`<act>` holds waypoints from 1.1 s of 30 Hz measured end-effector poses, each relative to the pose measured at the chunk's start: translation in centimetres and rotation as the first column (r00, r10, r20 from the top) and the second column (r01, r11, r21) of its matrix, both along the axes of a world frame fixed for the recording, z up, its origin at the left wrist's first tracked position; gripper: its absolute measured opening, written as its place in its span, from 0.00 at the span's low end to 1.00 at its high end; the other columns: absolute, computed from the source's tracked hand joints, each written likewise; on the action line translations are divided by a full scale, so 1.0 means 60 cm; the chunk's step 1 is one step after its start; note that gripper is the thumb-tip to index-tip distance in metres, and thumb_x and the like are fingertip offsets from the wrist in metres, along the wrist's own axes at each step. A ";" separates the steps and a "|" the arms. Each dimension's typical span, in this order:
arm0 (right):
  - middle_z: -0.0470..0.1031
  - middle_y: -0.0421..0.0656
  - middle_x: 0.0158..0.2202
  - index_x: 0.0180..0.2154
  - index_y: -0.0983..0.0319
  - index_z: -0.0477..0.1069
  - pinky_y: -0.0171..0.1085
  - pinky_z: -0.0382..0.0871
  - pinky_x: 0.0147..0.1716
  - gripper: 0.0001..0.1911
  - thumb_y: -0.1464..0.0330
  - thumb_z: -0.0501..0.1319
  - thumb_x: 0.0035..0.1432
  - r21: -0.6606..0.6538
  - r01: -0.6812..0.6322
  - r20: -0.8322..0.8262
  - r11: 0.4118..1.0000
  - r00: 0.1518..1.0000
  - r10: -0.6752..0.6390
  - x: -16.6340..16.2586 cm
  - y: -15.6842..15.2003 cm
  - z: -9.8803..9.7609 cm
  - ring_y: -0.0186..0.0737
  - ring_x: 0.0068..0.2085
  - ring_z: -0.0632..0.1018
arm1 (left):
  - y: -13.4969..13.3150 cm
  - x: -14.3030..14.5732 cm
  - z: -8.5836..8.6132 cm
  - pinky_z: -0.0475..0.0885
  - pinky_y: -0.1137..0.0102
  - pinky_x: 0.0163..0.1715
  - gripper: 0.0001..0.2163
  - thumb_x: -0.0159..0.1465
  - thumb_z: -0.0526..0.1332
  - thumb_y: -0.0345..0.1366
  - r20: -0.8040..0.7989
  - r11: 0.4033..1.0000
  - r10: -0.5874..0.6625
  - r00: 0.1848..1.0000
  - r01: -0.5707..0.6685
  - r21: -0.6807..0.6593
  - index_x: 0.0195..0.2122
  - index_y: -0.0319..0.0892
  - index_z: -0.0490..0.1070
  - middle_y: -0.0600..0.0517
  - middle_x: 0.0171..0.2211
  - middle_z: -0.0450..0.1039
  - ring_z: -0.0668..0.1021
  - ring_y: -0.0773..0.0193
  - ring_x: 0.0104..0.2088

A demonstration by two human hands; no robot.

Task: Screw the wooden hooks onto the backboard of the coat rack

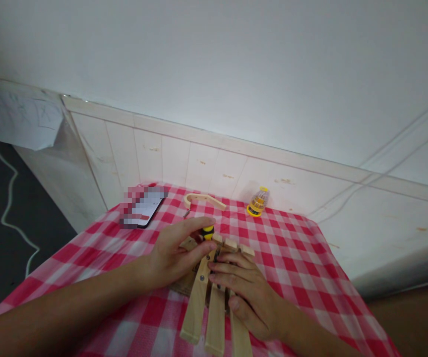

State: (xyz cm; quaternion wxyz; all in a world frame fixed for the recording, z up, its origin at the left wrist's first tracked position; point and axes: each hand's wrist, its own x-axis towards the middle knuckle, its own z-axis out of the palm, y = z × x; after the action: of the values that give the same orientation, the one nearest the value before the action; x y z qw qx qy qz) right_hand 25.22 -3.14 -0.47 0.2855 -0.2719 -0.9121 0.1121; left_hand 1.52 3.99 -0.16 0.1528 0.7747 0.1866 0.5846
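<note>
Pinching stubby yellow-black screwdriver in left hand, fingers curled loosely round the handle, tool upright at far end of wooden slat assembly. Resting right hand open and flat, palm down, across the slats; nothing gripped. Lying mid-cloth on red-checked surface, slat ends toward camera. Behind: phone, curved wooden hook, yellow bit holder near wall.

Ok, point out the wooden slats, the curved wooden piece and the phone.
wooden slats [196, 307], head view, lower half of the leftmost slat.
curved wooden piece [207, 200], head view, middle of its arm.
phone [147, 210], head view, its screen.
</note>
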 end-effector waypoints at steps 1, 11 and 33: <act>0.78 0.50 0.58 0.61 0.60 0.69 0.50 0.68 0.63 0.20 0.63 0.51 0.73 0.000 -0.003 -0.005 1.000 1.000 0.003 0.000 0.000 0.000 0.46 0.64 0.73 | 0.000 0.000 0.001 0.79 0.78 0.35 0.17 0.68 0.67 0.32 -0.003 1.000 -0.003 1.000 0.003 -0.001 0.57 0.43 0.71 0.51 0.39 0.82 0.83 0.69 0.33; 0.79 0.50 0.58 0.59 0.60 0.69 0.49 0.68 0.63 0.18 0.64 0.52 0.73 0.020 -0.010 -0.019 1.000 1.000 0.011 -0.004 -0.001 0.009 0.46 0.63 0.74 | -0.003 0.002 0.015 0.78 0.78 0.29 0.15 0.68 0.69 0.40 0.016 1.000 0.012 1.000 -0.012 0.029 0.53 0.43 0.73 0.52 0.36 0.81 0.82 0.69 0.29; 0.79 0.49 0.57 0.60 0.59 0.69 0.50 0.69 0.63 0.19 0.63 0.51 0.73 0.016 -0.011 -0.018 1.000 1.000 0.011 -0.003 0.002 0.003 0.46 0.63 0.73 | 0.000 0.001 0.014 0.73 0.73 0.32 0.14 0.68 0.65 0.32 -0.010 0.999 -0.037 0.999 0.038 0.018 0.55 0.43 0.73 0.51 0.34 0.78 0.78 0.66 0.32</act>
State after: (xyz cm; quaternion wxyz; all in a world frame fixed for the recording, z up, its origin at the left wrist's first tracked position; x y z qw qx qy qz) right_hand 25.02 -3.02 -0.32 0.2952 -0.2637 -0.9119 0.1090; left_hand 1.57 4.02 0.69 0.1559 0.7821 0.1676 0.5796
